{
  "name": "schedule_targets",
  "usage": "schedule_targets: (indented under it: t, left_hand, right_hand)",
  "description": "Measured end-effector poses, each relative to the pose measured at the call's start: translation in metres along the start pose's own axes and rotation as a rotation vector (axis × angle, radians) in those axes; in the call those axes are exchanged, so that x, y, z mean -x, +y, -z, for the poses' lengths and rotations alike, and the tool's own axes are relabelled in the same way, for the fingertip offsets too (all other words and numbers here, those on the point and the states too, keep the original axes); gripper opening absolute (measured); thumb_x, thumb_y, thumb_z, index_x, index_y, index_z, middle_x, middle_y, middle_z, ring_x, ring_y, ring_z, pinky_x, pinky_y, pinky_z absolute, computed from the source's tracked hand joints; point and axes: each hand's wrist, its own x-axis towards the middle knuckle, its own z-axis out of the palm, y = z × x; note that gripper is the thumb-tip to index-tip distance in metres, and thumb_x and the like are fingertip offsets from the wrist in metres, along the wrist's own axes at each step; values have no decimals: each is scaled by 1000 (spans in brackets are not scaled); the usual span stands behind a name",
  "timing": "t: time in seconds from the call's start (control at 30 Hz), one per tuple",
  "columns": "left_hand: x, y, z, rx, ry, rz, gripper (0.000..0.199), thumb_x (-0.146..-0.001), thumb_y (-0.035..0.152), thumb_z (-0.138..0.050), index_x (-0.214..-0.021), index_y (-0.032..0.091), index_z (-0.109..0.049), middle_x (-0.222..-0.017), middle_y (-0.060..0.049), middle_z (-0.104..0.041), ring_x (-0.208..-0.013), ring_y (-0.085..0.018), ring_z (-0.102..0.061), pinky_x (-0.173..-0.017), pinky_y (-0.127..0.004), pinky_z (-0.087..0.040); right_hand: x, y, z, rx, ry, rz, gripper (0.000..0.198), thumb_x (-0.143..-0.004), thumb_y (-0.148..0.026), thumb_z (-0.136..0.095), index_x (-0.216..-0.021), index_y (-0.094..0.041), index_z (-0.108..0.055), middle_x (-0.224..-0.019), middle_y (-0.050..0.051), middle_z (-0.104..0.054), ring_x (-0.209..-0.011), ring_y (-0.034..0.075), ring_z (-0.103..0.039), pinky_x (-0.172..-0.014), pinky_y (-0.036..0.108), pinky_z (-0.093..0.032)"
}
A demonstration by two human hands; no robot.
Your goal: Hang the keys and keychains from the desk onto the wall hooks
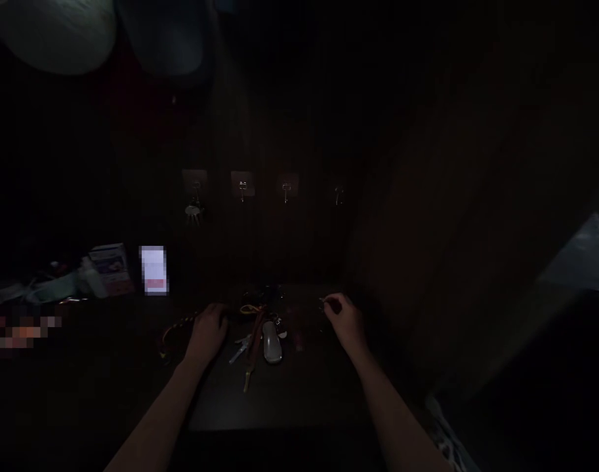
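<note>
My left hand rests low on the dark shelf, its fingers curled over a braided black-and-yellow cord. My right hand is closed in a pinch, with a small shiny metal piece at the fingertips; its kind is too dark to make out. Between my hands lies a bunch with a grey rounded key fob, a silver key and a brown strap with a metal end. A yellow loop and dark pieces lie behind the fob.
Several hooks line the back wall; a bunch of keys hangs from the leftmost. A lit screen stands at left beside a small box and a white bottle. Caps hang above. A dark panel rises at right.
</note>
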Motion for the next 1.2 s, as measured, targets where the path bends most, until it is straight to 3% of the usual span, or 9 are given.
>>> schedule_targets:
  t: [0.23,0.5,0.83,1.0,1.2]
  left_hand:
    - [0,-2,-1,4,-3,14,27,-78,13,-39,-96,16,-59,-101,-9,-61,-97,-21,-58,-88,-36,-44]
    - [-3,-9,-4,66,7,12,27,-76,17,-41,-94,18,-60,-99,-8,-62,-96,-22,-59,-88,-38,-45]
    - [-5,-13,-4,93,10,7,28,-76,22,-40,-93,18,-62,-99,-8,-64,-96,-23,-60,-86,-39,-47]
    - [-5,-13,-4,110,-19,20,29,-77,23,-41,-97,19,-62,-103,-7,-63,-98,-21,-59,-89,-37,-46]
    - [-6,-19,-7,114,5,1,28,-75,23,-43,-94,20,-63,-100,-6,-64,-93,-22,-61,-84,-36,-48]
  right_hand:
    - [-19,-22,11,-298,-53,22,22,-68,-39,-57,-76,-20,-64,-82,4,-66,-82,20,-61,-76,33,-47]
    - [-51,-47,24,-512,-17,-23,23,-70,-39,-56,-80,-19,-58,-76,3,-65,-76,19,-64,-70,31,-49]
    - [-102,-61,32,-769,75,-196,43,-76,-26,-46,-118,-22,-54,-62,-6,-52,-61,10,-59,-58,23,-52]
    - [-118,-68,37,-900,94,-165,35,-70,-16,-56,-105,-22,-57,-62,-7,-58,-63,10,-62,-55,20,-51]
    - [-140,-80,45,-983,177,-209,10,-69,-13,-63,-74,-18,-57,-62,-2,-65,-62,10,-64,-48,17,-47]
